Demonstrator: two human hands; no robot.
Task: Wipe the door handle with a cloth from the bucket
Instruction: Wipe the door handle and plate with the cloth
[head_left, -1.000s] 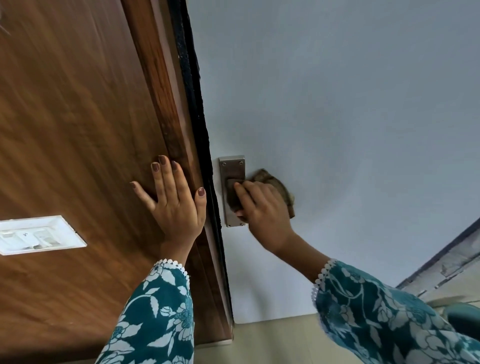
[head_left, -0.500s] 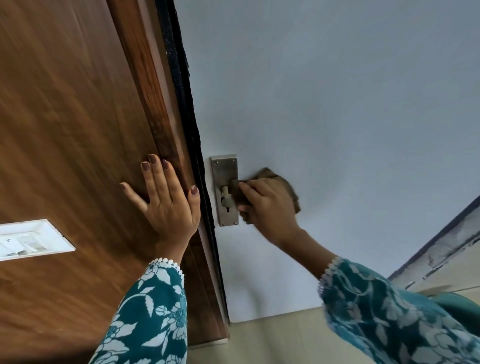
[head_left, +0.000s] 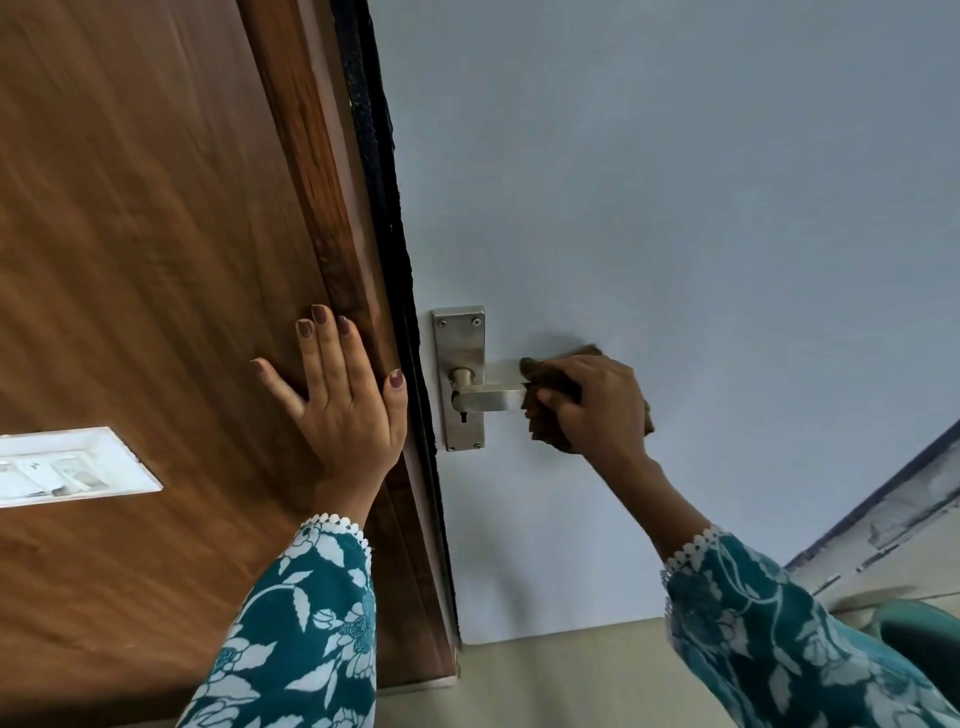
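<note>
A steel lever door handle (head_left: 488, 399) juts to the right from its metal backplate (head_left: 460, 338) on the pale blue door (head_left: 675, 208). My right hand (head_left: 597, 402) is closed around a brown cloth (head_left: 545, 410), which wraps the outer end of the lever. The inner part of the lever and the keyhole are uncovered. My left hand (head_left: 343, 400) lies flat, fingers spread, on the brown wooden frame (head_left: 156, 260) just left of the door's edge. No bucket is in view.
A white switch plate (head_left: 67, 467) is set in the wooden panel at the left. A dark seal strip (head_left: 384, 182) runs along the door's edge. Beige floor (head_left: 561, 680) lies below, and a teal object (head_left: 924, 634) shows at the lower right.
My right hand has slid the cloth to the right, from over the backplate out along the lever, uncovering the plate and the lever's inner part. My left hand has stayed on the frame.
</note>
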